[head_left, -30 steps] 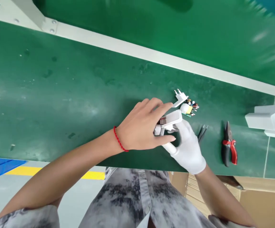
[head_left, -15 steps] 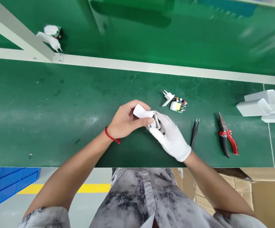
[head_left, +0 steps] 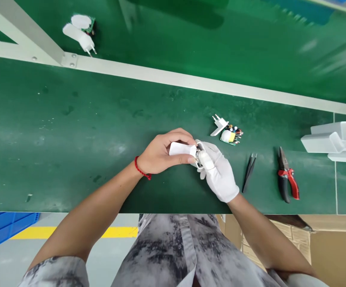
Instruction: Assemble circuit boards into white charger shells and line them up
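Note:
My left hand (head_left: 158,155), bare with a red cord bracelet, is closed round a white plug cover (head_left: 180,149). Fingers and thumb grip its two long sides, and small metal contacts show at its right end. In a white glove, my right hand (head_left: 221,177) is closed on a white hollow adapter casing (head_left: 202,145). The casing's open rim faces the plug cover, and the gloved thumb lies over the opening. Whether the two parts touch is hard to see. Just beyond the glove lie a second plug cover (head_left: 220,125) and a circuit board (head_left: 228,136) with a white part and a yellow patch.
Black tweezers (head_left: 249,173) and red-and-black pliers (head_left: 287,175) lie right of my gloved hand. Several white casings (head_left: 319,143) are piled at the far right. A pale metal rail (head_left: 173,81) crosses behind. Beyond it lie another plug cover (head_left: 79,36) and board (head_left: 91,24).
The plug cover has levelled out in my left hand. My right hand has turned the casing's opening towards it, thumb now across the opening. The view has shifted slightly.

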Motion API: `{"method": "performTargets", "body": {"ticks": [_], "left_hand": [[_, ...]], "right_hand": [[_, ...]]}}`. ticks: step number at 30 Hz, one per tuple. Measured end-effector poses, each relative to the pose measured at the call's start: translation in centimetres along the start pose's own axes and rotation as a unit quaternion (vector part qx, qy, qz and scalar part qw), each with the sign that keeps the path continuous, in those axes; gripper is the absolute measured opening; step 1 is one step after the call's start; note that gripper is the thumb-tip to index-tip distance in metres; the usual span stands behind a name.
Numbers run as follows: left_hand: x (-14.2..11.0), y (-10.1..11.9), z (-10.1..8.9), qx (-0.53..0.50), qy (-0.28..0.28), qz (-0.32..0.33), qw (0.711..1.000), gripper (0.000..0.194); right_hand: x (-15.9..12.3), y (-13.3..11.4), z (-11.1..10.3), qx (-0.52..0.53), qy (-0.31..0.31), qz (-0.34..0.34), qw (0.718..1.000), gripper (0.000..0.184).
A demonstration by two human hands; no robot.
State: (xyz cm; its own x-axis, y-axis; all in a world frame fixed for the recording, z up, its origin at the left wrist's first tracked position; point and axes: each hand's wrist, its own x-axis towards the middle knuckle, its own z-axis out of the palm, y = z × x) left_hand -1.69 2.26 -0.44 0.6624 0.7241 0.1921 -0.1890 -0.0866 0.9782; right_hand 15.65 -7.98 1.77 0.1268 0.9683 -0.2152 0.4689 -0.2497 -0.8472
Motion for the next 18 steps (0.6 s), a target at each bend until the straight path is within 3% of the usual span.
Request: {"method": "performTargets", "body": {"ticks": [4,10,15,18], "left_hand": [[-0.3,0.3,0.0,0.011,-0.002,0.035,0.999,0.025],[-0.5,0.5,0.8,0.091,0.025,0.079,0.992,0.027],[-0.5,0.2,1.1,0.124,0.031,0.09,0.988,0.018],[-0.5,0.0,1.1,0.11,0.039,0.084,0.99,0.018]], "right_hand": [[0.2,-0.7,-1.2,0.095,-0.057,0.078,0.991,0.069],[0.8,-0.9,-0.5,0.022,-0.035,0.031,0.999,0.055],[0.5,-0.6,-0.2,0.042,-0.034,0.021,0.998,0.051],[0.2,-0.5,-0.6,0.105,-0.031,0.061,0.992,0.054]]}}
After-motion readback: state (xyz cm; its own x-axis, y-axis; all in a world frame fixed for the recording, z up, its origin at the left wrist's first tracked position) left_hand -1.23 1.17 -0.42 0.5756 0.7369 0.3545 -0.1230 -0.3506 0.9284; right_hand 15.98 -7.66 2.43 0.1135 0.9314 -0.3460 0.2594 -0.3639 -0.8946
